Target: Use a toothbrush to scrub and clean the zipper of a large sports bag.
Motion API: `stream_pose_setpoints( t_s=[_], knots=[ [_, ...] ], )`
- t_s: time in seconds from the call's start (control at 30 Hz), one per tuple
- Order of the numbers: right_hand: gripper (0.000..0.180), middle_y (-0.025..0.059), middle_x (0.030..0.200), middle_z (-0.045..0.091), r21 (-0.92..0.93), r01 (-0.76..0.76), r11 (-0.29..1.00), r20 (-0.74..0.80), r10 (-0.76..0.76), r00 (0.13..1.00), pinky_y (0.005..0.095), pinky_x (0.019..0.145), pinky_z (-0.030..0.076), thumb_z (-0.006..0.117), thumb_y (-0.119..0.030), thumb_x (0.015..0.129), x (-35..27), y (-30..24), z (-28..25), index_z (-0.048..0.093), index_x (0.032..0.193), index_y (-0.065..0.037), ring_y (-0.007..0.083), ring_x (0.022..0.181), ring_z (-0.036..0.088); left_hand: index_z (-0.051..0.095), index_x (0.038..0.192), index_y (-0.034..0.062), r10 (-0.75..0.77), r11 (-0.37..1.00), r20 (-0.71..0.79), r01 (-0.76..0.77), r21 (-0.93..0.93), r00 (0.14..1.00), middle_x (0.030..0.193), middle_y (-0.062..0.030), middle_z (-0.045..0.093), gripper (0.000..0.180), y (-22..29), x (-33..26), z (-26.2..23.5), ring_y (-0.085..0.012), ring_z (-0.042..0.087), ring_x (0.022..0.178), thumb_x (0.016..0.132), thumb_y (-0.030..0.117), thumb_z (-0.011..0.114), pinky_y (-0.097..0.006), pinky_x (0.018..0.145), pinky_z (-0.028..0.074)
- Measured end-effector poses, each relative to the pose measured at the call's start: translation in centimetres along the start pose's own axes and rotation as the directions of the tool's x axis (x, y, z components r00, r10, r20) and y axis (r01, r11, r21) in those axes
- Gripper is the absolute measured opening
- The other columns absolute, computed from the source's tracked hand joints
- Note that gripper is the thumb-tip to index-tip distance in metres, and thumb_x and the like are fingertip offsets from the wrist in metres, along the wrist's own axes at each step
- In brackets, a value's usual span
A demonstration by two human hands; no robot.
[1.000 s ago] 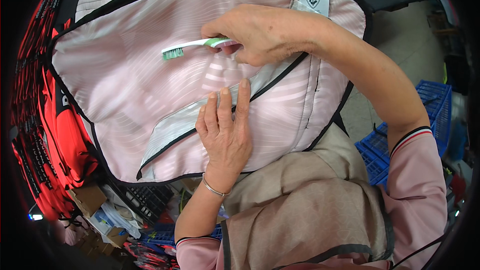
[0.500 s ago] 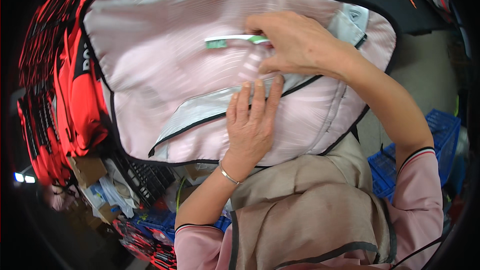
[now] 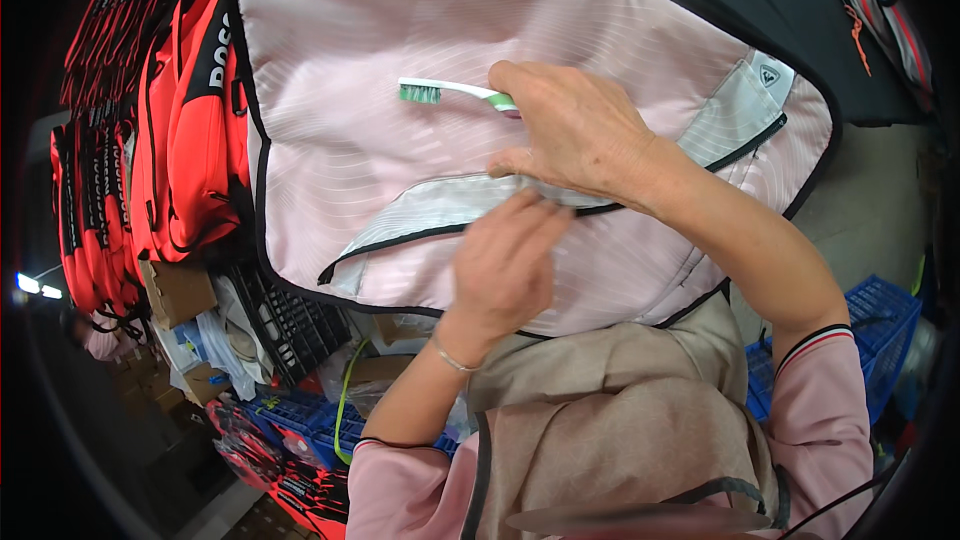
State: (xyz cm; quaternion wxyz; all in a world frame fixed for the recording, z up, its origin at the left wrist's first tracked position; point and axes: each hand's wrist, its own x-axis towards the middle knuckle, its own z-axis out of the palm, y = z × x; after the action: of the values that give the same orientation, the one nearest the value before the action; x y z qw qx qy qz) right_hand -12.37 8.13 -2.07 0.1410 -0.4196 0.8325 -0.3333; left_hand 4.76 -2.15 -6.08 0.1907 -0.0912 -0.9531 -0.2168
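Note:
A toothbrush (image 3: pixel 440 90) with a white and green handle and green bristles is gripped in my right hand (image 3: pixel 575 125). Its head points left, bristles down, above a pale pink fabric panel (image 3: pixel 330 140) with fine wavy lines and black edge binding. Across the panel's lower half runs a grey-white curved pocket strip (image 3: pixel 400 220) with a black lower edge. My right thumb lies by the strip's upper edge. Just below, my left hand (image 3: pixel 510 260) is over the strip and the pink fabric. Its fingers look bent but are smeared by motion.
Red and black bags (image 3: pixel 195 110) are stacked at the left. Below them are a cardboard box (image 3: pixel 180 292) and a black crate (image 3: pixel 295 325). A blue crate (image 3: pixel 885 325) stands at the right. Dark fabric (image 3: pixel 770 20) lies behind the panel.
The panel now appears further right in view. The left hand's fingers, earlier stretched flat on the panel, have drawn in and blurred. The toothbrush is still in the right hand.

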Motion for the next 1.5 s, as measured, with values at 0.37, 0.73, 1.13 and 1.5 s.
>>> stream_pose_setpoints(
  t_s=[0.37,0.73,1.13,1.5],
  knots=[
    [0.047,0.0158,0.096,0.073,0.053,-0.148,0.987,0.121,0.141,0.983,0.0484,0.079,0.056,0.083,-0.035,0.074,1.2,-0.6,-1.3,0.067,0.102,-0.002,0.0375,0.095,0.070,0.050,0.144,-0.0023,-0.212,0.916,0.113,0.157,0.370,0.971,0.150,-0.0189,0.048,0.056,-1.8,-2.0,-2.7,-0.0363,0.042,0.141,0.088,-0.001,0.056,-0.047,0.117,0.033],
    [0.053,0.0182,0.077,0.070,-0.194,-0.121,0.974,-0.038,0.116,0.993,0.0472,0.068,0.056,0.083,-0.049,0.071,2.7,-1.6,0.1,0.070,0.082,0.001,0.0378,0.078,0.071,0.056,0.139,-0.0023,-0.175,0.921,0.042,0.148,0.361,0.984,0.146,-0.0178,0.053,0.055,-1.5,-2.0,-2.1,-0.0339,0.048,0.137,0.085,-0.007,0.055,-0.044,0.113,0.040],
    [0.049,0.0199,0.068,0.067,-0.145,-0.189,0.971,-0.049,0.184,0.982,0.0459,0.063,0.054,0.082,-0.044,0.070,3.3,-1.5,-0.2,0.068,0.075,0.002,0.0379,0.069,0.068,0.055,0.141,-0.0012,-0.150,0.927,0.015,0.135,0.349,0.989,0.146,-0.0144,0.053,0.059,-1.8,-2.1,-2.0,-0.0327,0.050,0.133,0.082,-0.007,0.056,-0.041,0.110,0.042],
    [0.051,0.0171,0.056,0.060,-0.072,-0.238,0.969,0.030,0.240,0.970,0.0444,0.056,0.048,0.080,-0.042,0.069,4.0,-1.4,-1.1,0.062,0.064,0.005,0.0339,0.055,0.061,0.052,0.146,0.0060,-0.211,0.889,0.012,0.187,0.419,0.977,0.146,-0.0103,0.049,0.068,-1.1,-1.2,-1.5,-0.0285,0.051,0.122,0.079,-0.003,0.056,-0.038,0.099,0.042]
  ],
)
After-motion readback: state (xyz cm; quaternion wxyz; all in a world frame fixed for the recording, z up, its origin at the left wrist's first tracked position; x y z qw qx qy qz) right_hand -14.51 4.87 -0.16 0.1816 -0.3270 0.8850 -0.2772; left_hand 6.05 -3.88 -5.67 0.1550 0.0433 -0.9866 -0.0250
